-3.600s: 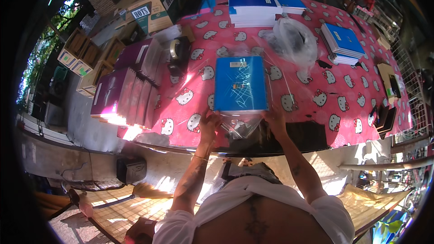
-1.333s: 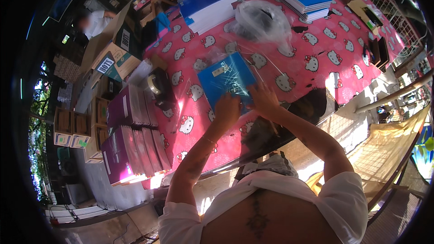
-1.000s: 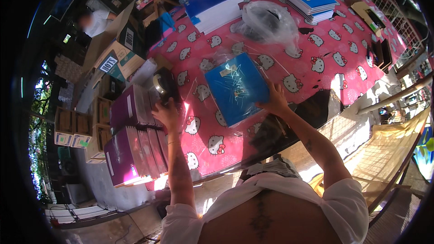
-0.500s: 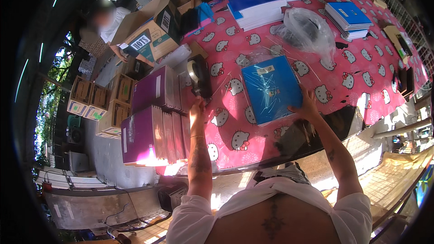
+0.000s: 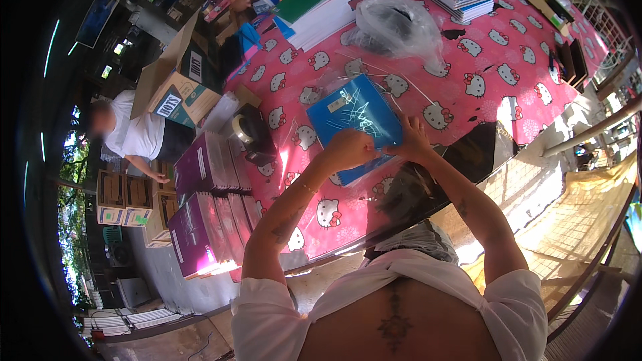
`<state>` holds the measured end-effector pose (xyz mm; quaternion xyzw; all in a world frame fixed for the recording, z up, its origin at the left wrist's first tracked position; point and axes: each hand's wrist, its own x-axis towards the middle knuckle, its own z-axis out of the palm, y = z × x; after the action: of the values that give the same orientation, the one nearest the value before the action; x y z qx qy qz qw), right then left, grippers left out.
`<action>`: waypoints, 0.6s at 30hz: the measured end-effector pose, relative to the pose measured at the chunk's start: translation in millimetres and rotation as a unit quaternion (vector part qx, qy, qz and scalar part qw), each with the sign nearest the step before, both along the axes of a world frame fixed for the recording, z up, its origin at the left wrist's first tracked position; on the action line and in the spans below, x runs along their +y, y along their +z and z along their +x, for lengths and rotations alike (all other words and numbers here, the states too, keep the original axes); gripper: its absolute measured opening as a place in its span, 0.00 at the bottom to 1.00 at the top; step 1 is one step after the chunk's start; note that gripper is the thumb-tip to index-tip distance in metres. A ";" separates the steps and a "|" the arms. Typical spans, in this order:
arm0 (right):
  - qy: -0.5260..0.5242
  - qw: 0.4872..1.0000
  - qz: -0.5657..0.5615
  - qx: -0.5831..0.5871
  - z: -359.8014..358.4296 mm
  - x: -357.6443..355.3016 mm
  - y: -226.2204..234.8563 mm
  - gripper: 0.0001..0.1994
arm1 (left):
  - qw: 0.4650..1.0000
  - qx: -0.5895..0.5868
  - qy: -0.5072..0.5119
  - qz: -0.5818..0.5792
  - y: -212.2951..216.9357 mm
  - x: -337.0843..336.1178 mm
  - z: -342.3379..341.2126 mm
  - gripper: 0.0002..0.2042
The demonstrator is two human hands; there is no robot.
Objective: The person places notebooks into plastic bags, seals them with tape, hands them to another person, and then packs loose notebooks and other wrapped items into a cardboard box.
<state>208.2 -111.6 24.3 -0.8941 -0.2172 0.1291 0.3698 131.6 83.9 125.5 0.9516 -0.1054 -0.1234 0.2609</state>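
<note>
Left grip (image 5: 351, 149) back from tape dispenser (image 5: 259, 142), blue notebook (image 5: 358, 111) beneath

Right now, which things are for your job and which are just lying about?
In use: blue notebook, with the left hand and right hand on it; probably the black tape dispenser nearby.
Seemingly just lying about: purple spiral notebook stacks; clear plastic bag; open cardboard box.

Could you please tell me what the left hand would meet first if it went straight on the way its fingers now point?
The left hand, over the blue notebook, would most likely meet the right hand first, which lies just ahead; whether the two touch is hard to tell.
</note>
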 end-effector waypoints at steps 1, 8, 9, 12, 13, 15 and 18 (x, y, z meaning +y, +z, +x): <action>0.008 1.000 -0.002 0.005 -3.1 2.8 1.1 0.60 | 0.997 0.013 0.006 0.081 -11.8 0.6 5.8 0.18; 0.002 1.000 0.005 0.013 2.6 -10.4 -1.5 0.60 | 0.974 -0.108 0.128 0.149 -28.3 22.2 5.3 0.33; 0.008 1.000 0.006 0.009 1.0 -8.6 -2.7 0.60 | 0.950 -0.203 0.198 0.129 -44.9 51.5 -8.3 0.33; 0.009 1.000 0.010 -0.007 11.0 -15.8 -5.5 0.60 | 0.749 -0.385 0.482 0.243 -59.8 140.7 -49.4 0.26; 0.032 0.999 -0.001 0.000 3.4 -4.4 0.3 0.60 | 0.663 -0.295 0.608 0.321 -67.5 192.3 -92.6 0.25; 0.065 0.998 -0.010 0.007 -3.3 7.2 6.3 0.60 | 0.731 -0.287 0.549 0.285 -75.4 254.7 -154.5 0.20; 0.063 0.998 -0.022 0.021 6.2 0.5 3.0 0.60 | 0.658 -0.116 0.617 -0.415 -76.7 263.5 -145.7 0.10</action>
<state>214.4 -111.1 27.3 -0.8838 -0.2623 0.1757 0.3453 -14.1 347.4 48.9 0.5976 0.4367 0.2338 0.6305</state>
